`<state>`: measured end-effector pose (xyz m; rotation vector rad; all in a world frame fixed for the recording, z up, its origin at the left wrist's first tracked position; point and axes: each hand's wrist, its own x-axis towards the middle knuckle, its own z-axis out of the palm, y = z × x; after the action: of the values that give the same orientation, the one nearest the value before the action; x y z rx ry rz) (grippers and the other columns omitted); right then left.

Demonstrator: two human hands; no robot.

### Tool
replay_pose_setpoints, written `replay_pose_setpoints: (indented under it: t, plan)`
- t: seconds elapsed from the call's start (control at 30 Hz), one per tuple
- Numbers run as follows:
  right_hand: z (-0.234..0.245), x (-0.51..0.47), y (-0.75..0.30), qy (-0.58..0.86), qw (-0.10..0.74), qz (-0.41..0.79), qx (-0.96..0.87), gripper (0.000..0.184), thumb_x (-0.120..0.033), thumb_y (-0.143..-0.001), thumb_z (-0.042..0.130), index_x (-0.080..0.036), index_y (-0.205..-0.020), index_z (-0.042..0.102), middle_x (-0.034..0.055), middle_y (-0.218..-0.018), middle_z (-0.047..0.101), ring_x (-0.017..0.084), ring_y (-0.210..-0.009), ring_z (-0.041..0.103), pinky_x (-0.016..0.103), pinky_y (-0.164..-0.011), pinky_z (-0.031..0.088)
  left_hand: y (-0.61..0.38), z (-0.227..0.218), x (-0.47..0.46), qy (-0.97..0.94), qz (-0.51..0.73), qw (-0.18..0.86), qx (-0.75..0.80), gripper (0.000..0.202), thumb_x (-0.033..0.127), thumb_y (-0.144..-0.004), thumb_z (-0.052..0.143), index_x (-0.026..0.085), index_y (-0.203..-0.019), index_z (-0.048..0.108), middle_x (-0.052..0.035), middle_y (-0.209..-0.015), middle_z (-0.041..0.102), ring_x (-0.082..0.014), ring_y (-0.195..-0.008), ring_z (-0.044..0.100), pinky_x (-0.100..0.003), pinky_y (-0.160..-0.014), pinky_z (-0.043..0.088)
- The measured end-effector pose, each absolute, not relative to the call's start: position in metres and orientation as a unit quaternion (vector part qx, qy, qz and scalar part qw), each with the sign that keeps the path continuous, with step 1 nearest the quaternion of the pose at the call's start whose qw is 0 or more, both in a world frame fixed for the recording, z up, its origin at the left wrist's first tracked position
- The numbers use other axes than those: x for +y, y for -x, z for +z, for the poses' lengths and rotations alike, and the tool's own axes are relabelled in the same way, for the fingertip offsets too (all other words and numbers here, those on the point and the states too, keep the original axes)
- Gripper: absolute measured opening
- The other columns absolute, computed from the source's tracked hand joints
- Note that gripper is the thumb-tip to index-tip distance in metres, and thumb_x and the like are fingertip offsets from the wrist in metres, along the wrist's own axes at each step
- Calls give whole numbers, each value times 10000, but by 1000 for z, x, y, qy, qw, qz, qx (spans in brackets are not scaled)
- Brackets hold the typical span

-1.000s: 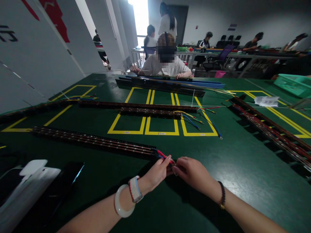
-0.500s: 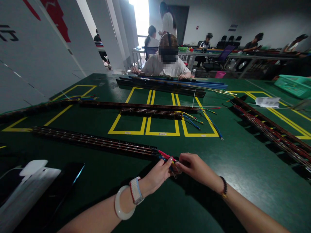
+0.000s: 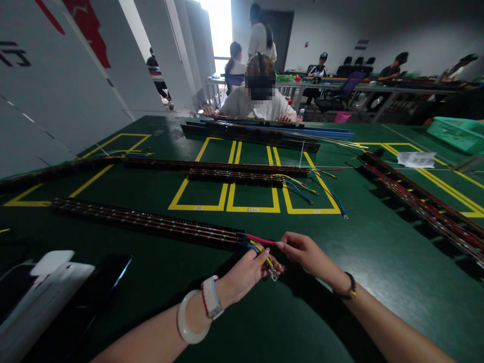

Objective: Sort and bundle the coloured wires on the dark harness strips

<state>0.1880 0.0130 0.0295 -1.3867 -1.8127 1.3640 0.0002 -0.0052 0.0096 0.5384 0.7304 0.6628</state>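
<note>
The red wire [image 3: 260, 239] leaves the end of the near dark strip [image 3: 151, 222] at the desk's 6 o'clock edge, and your right hand [image 3: 302, 252] has its free end pinched between thumb and forefinger, drawn out toward 3 o'clock. Your left hand [image 3: 245, 272] is closed around the remaining blue and yellow wires [image 3: 264, 257], their metal terminals hanging just past your fingers. Judgement: you are separating one lead from the bundle; next, keep the red lead apart from the others and hold the rest steady, without straining it where it leaves the strip. Outward: the green desk [image 3: 370, 252] carries yellow marked boxes [image 3: 253, 201], further strips at 12 and 2 o'clock, and a seated person [image 3: 257, 101] works opposite.
</note>
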Motion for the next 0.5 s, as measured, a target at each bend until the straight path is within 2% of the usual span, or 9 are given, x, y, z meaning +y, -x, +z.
replay_pose_setpoints:
  t: [0.13,0.33,0.5]
  plan:
    - [22,34,-188,510,284,525,-620,362,-534,-841,501,-176,-794,515,-36,-624,496,98,-541,460,225,-514,362,1,6,-4,-253,301,860,327,208,361,-864,537,157,-844,501,-24,-715,617,-150,-688,616,-376,-814,459]
    - [11,81,-180,508,310,498,-631,398,-564,-809,513,-174,-727,495,-54,-595,422,82,-527,376,217,-489,283,3,1,-2,-259,294,866,312,246,405,-882,487,170,-809,478,18,-618,560,-120,-577,573,-400,-825,465]
    - [3,113,-170,488,300,485,-661,386,-543,-821,495,-177,-701,475,-57,-583,405,77,-512,344,218,-477,252,4,8,-2,-271,293,863,308,270,415,-878,487,178,-751,467,51,-545,509,-87,-488,481,-420,-820,474]
